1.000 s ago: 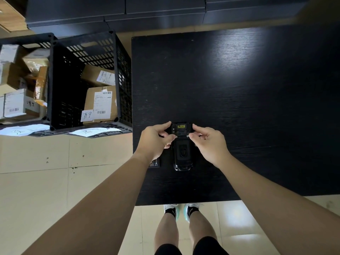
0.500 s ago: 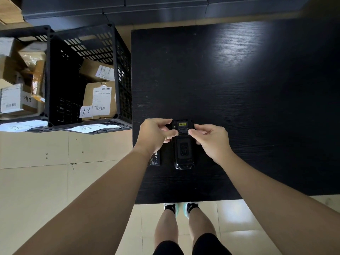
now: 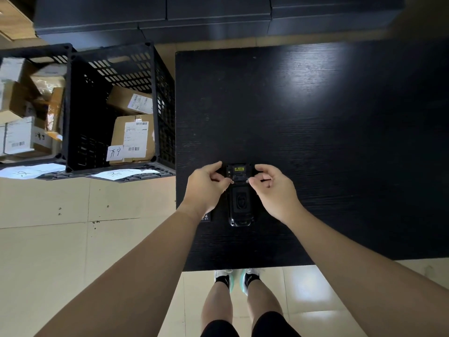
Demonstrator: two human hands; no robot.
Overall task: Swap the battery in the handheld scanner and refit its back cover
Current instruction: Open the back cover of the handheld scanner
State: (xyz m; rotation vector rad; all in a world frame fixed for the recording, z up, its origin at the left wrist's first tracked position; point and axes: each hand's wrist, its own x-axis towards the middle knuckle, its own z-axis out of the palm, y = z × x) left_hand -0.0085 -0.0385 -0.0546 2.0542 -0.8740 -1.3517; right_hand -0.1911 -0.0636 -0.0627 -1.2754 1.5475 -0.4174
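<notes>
Far left, off the worktop, two black crates (image 3: 116, 105) on the floor, cardboard parcels (image 3: 132, 138) with shipping labels inside, loose white sheets (image 3: 124, 173) at their near side. A handwritten tag is stuck on the front parcel.

Black wood-grain worktop (image 3: 328, 142), left edge just beside the crates. A small dark flat piece (image 3: 206, 217) with white print lies near the worktop's left edge, mostly hidden under my left wrist; cannot tell what it is.

My left hand (image 3: 206, 184) is at the scanner's upper left side, fingers curled in, thumb and fingertips pinched narrow at a small screw-like dot on the housing; cannot tell if I'm actually gripping anything.

Handheld scanner (image 3: 239, 198) lies face down, lengthwise, close to the worktop's near edge toward the left corner. Yellow label at its far end, back cover (image 3: 240, 201) with an oval mark sits over the lower body.

My right hand (image 3: 273, 188) mirrors it on the upper right side, grip narrow, fingertips touching the housing by the matching dot, palm clear of the worktop.

My legs and shoes show below the near edge.
</notes>
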